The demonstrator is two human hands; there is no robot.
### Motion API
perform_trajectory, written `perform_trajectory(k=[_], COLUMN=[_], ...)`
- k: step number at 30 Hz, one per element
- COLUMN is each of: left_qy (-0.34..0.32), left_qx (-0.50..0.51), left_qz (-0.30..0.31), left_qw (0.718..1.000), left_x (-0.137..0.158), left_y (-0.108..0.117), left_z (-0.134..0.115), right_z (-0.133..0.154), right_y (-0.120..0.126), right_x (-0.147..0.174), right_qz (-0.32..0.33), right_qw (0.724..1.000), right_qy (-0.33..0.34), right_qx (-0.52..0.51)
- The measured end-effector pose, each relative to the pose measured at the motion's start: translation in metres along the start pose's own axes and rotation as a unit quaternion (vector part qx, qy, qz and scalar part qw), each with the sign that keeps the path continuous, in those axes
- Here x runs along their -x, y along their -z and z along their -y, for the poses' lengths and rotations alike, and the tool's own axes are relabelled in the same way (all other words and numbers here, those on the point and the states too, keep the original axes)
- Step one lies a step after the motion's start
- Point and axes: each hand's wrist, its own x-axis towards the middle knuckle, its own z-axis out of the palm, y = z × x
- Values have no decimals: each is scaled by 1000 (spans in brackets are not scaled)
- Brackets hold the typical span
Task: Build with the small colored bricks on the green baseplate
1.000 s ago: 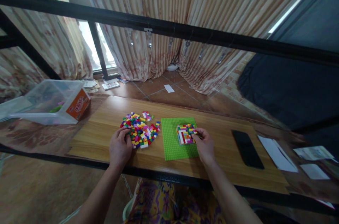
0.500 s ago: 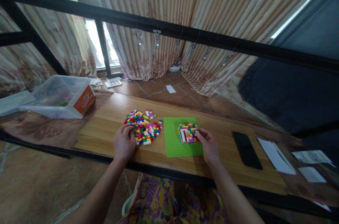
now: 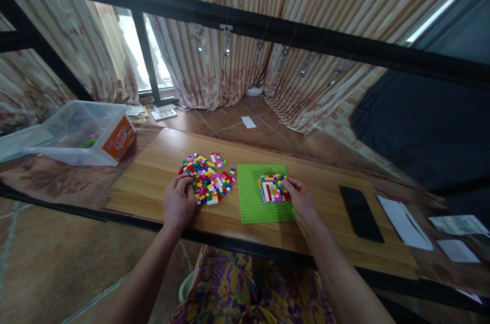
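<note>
My left hand [image 3: 178, 201] rests at the near left edge of a pile of small multicoloured toy bricks [image 3: 214, 186], fingers curved and thumb apart from them, with no brick visible in it. To the right lies a green studded baseplate [image 3: 248, 201]. On it stands a low rectangular build of mixed-colour bricks [image 3: 272, 191]. At the right edge of that build is my right hand [image 3: 302, 200], its thumb and fingertips pinched together over the top. Whatever sits between those fingertips is too small to make out.
A black phone [image 3: 361, 213] and white papers [image 3: 405, 222] lie to the right. A clear plastic box [image 3: 76, 135] with an orange label stands at the left. A dark metal rail [image 3: 245, 25] crosses beyond the wooden board [image 3: 145, 181].
My right hand's fingertips have shifted slightly away from me along the build's right edge. My left hand stays at the pile. The camera view has tilted a little.
</note>
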Motion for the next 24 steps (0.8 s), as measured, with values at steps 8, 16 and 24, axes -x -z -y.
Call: perform_trajectory(k=[8,16,24], left_qy=[6,2,15], left_qx=[3,14,19], left_qz=[12,2,1], left_qw=[1000,1000,1000], left_x=[0,3,4], left_y=[2,-1,0], left_z=[-3,-3,-4], right_z=[4,18,38], right_y=[-1,6,-57], right_x=[2,21,81], right_qz=[1,-88,165], right_qw=[1000,990,902], right_qy=[-11,79,313], right_qx=[7,71,248])
